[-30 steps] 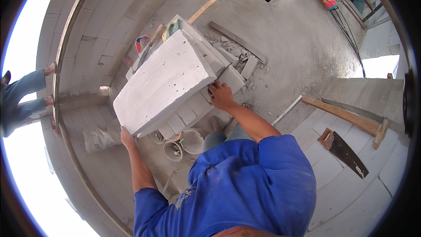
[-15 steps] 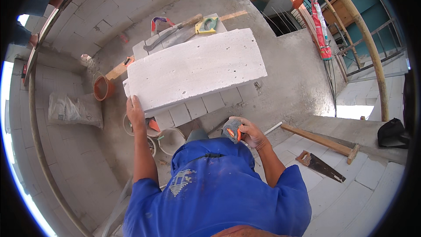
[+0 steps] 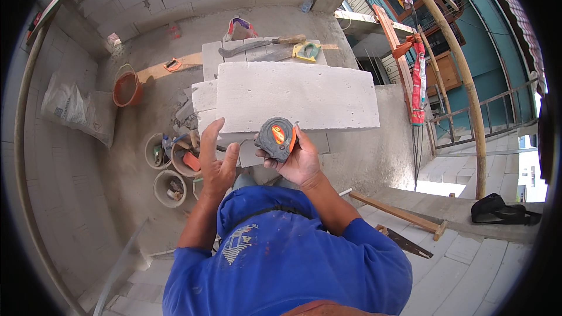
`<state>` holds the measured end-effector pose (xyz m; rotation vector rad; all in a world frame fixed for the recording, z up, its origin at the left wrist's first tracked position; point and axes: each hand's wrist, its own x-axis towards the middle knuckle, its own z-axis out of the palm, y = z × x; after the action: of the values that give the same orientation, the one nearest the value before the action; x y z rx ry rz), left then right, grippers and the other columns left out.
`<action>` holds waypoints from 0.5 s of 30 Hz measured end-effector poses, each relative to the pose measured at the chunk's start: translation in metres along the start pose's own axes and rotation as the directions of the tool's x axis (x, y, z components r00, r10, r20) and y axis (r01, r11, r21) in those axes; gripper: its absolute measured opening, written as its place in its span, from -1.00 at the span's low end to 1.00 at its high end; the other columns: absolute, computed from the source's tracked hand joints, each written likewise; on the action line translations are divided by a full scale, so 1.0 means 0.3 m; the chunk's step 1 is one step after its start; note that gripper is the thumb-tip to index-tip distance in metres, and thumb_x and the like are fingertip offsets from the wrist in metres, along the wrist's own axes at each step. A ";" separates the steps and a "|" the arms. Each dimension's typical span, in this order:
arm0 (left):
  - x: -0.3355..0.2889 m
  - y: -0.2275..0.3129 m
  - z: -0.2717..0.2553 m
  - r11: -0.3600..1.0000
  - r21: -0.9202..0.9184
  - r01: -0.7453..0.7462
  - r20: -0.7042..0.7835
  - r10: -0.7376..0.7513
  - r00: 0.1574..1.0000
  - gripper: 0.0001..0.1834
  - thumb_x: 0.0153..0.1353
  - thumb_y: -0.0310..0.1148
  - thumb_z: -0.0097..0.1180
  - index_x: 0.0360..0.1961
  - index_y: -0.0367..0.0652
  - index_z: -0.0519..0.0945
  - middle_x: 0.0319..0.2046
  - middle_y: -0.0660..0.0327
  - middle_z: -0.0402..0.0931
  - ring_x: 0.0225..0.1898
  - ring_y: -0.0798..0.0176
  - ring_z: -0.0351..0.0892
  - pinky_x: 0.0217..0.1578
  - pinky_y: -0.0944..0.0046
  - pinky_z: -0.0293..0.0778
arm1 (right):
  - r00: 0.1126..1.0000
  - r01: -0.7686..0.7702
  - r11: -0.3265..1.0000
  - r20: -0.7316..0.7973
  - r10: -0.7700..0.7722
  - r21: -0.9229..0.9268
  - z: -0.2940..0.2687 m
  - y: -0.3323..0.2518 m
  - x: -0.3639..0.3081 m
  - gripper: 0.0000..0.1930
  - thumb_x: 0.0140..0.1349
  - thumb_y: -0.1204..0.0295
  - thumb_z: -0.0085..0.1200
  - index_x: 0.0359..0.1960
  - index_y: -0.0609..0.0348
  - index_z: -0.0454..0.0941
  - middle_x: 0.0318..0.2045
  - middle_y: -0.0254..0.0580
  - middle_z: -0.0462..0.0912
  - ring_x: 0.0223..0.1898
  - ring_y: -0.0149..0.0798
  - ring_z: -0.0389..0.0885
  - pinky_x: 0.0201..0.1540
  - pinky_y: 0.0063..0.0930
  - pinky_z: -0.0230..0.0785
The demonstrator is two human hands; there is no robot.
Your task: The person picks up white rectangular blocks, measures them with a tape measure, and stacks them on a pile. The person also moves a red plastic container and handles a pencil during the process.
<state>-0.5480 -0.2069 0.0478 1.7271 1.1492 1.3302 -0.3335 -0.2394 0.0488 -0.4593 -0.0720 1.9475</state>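
Tape measure (image 3: 276, 139), dark grey and orange, in hand before a pale block (image 3: 295, 96)

Tape measure: rounded dark grey case, orange along its right side, oval orange-red label on the face. Location: in the right hand (image 3: 301, 158), at the block's near edge, covering part of that edge in this view. Right fingers: closed around the case from beneath and the side, partly hidden by it. Left hand (image 3: 218, 167): fingers extended, thumb spread wide, no grip on anything visible; beside the block's near left corner.

Block: long, white, finely pitted, lying flat on stacked blocks.

Indistinct: a thin dark strip (image 3: 246, 141) between case and left hand, its nature unclear. Partly hidden: yellow-and-green-handled saw (image 3: 307, 52), blade cut off by the block. Bucket (image 3: 170, 188): contents hard to identify.
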 end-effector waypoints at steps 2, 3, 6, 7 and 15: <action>-0.002 0.060 0.005 0.997 0.034 -0.068 0.109 0.064 0.992 -0.32 0.19 -0.30 0.34 0.29 -0.32 0.38 0.29 -0.09 0.34 0.34 -0.07 0.30 0.31 0.04 0.23 | 1.000 -0.027 1.000 0.003 0.027 -0.014 0.023 0.018 0.036 -0.36 0.48 -0.12 -0.30 0.31 0.15 0.34 0.17 0.08 0.54 0.09 0.20 0.59 0.03 0.02 0.48; -0.004 0.088 0.019 0.997 0.035 -0.075 0.128 0.070 0.989 -0.26 0.13 -0.27 0.39 0.29 -0.31 0.38 0.30 -0.10 0.32 0.34 -0.10 0.29 0.31 0.02 0.23 | 0.999 -0.034 0.999 -0.001 0.034 -0.024 0.035 0.027 0.044 -0.36 0.48 -0.12 -0.31 0.31 0.14 0.34 0.18 0.08 0.53 0.09 0.21 0.59 0.08 0.04 0.47; 0.002 0.135 0.044 0.990 0.087 -0.111 0.201 0.091 0.975 -0.12 -0.06 -0.21 0.51 0.29 -0.27 0.40 0.34 -0.14 0.27 0.35 -0.20 0.27 0.31 -0.04 0.24 | 0.999 -0.023 0.990 0.022 0.026 -0.136 0.069 0.038 0.044 -0.37 0.51 -0.11 -0.34 0.34 0.11 0.30 0.19 0.00 0.51 0.16 0.05 0.55 0.23 -0.02 0.40; -0.003 0.135 0.056 0.984 0.130 -0.122 0.233 0.089 0.968 -0.09 -0.11 -0.21 0.53 0.29 -0.26 0.40 0.35 -0.14 0.25 0.34 -0.22 0.27 0.31 -0.05 0.24 | 1.000 -0.007 0.982 -0.018 0.004 -0.190 0.074 0.047 0.034 -0.38 0.52 -0.10 -0.34 0.34 0.10 0.30 0.19 -0.03 0.51 0.17 -0.01 0.54 0.23 -0.07 0.40; -0.082 0.105 0.098 1.000 0.027 -0.002 0.271 -0.005 0.963 -0.27 0.01 -0.41 0.44 0.25 -0.24 0.43 0.28 -0.10 0.33 0.26 -0.02 0.41 0.23 0.06 0.36 | 0.993 -0.104 0.825 -0.007 0.120 -0.555 0.014 -0.018 -0.088 -0.40 0.50 -0.09 -0.22 0.29 0.14 0.38 0.08 -0.16 0.59 0.05 -0.28 0.59 0.11 -0.28 0.46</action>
<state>-0.5144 -0.2417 0.0586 1.8597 1.0147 1.0415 -0.3212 -0.2601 0.0615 -0.8333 -0.6606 2.0339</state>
